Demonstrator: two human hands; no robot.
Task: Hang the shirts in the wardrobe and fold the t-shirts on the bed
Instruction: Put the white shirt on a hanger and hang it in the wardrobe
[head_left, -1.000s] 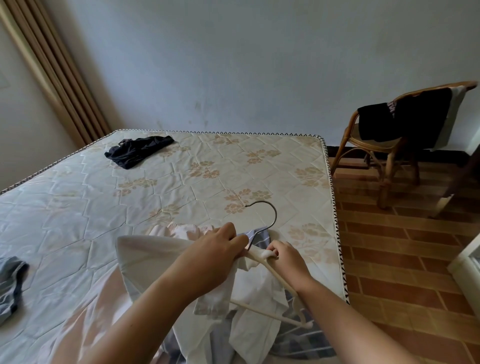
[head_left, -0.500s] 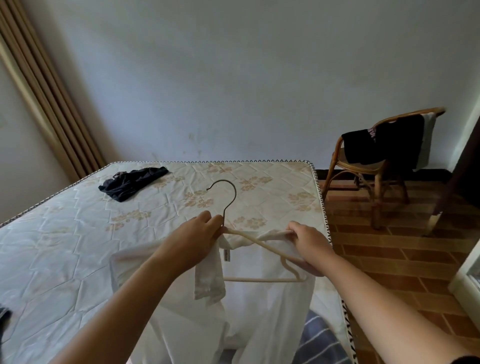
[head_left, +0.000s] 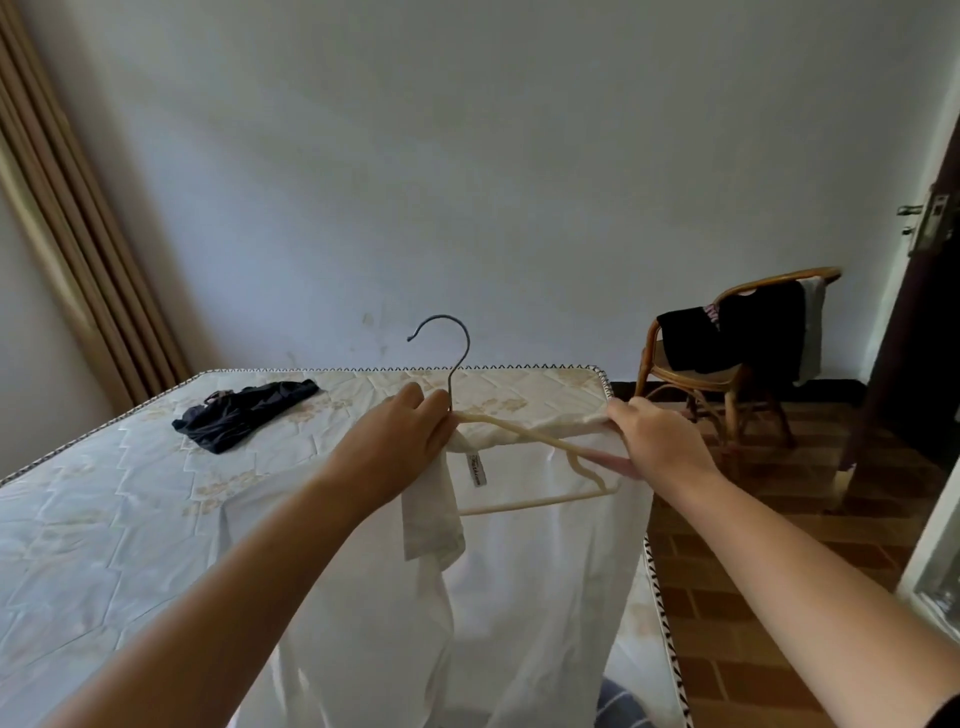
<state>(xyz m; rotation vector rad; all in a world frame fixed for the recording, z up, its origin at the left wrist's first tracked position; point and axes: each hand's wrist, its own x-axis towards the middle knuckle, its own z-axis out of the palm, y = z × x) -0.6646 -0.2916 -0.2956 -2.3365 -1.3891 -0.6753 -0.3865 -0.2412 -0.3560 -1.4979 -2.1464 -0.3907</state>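
Observation:
A white shirt (head_left: 519, 587) hangs in the air in front of me, above the near part of the bed (head_left: 104, 519). A cream hanger (head_left: 540, 441) with a grey metal hook sits inside its neck opening. My left hand (head_left: 400, 436) grips the hanger's neck together with the shirt's collar. My right hand (head_left: 657, 441) pinches the shirt's shoulder at the hanger's right arm. The hanger's left arm is hidden under the cloth and my left hand. A dark garment (head_left: 244, 413) lies crumpled at the far left of the bed.
A rattan chair (head_left: 727, 374) draped with dark clothes stands right of the bed on the brown tiled floor (head_left: 769, 571). A dark door (head_left: 919, 338) is at the far right. Beige curtains (head_left: 67, 234) hang at the left. Striped cloth (head_left: 618, 706) peeks out at the bottom.
Both hands lifted the hanger and white shirt up off the bed. The shirt now hangs down freely, and my right hand slid outward to the shoulder.

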